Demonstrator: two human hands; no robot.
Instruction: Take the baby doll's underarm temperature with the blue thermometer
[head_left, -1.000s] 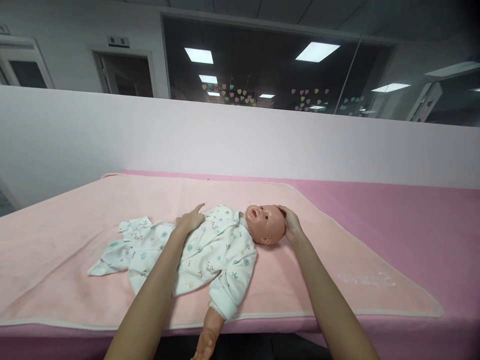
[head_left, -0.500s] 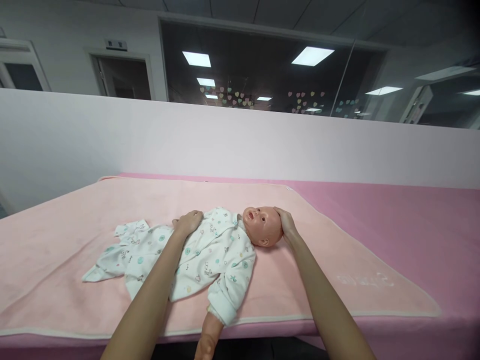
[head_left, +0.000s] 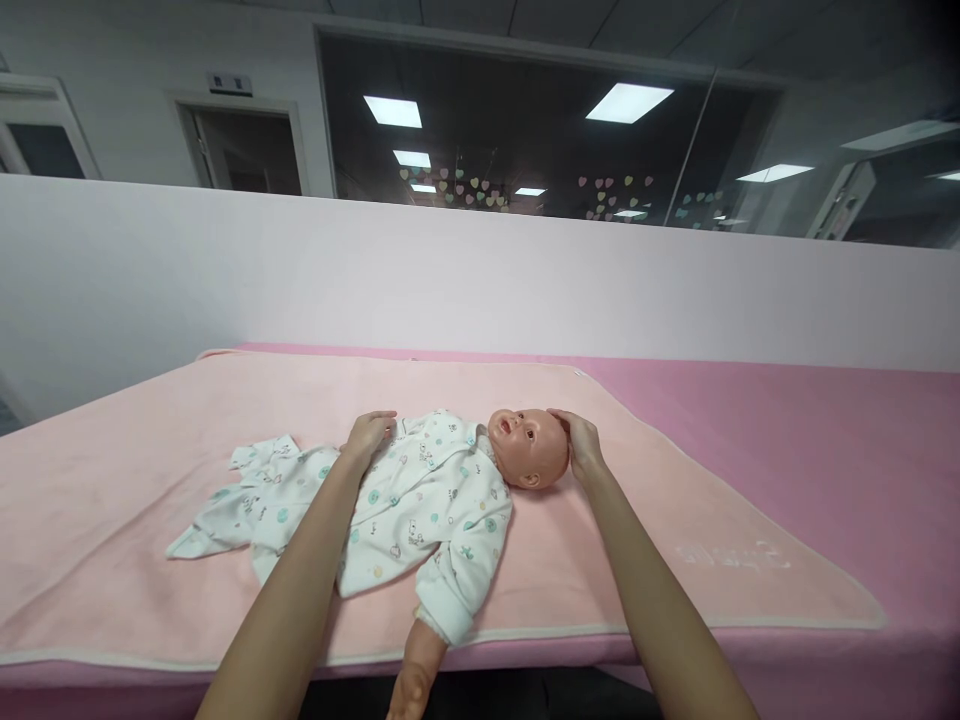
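A baby doll (head_left: pixel 529 450) in a white patterned top (head_left: pixel 427 500) lies on its back, its head to the right and one arm hanging over the near edge. White patterned trousers (head_left: pixel 281 500) cover its lower part. My left hand (head_left: pixel 369 437) is at the far side of the doll's waist, fingers extended and holding nothing visible. At the crown of the doll's head rests my right hand (head_left: pixel 580 440), its fingers curved against the head without closing round it.
A peach blanket (head_left: pixel 135 450) with a pale border lies under the doll on a pink-covered table (head_left: pixel 847 450). Behind it stands a low white partition (head_left: pixel 480 290), with a dark window (head_left: pixel 510 130) beyond.
My left hand has shifted slightly left along the doll's waist, its fingers now pointing more to the right. My right hand stays at the head, its palm slightly farther from it.
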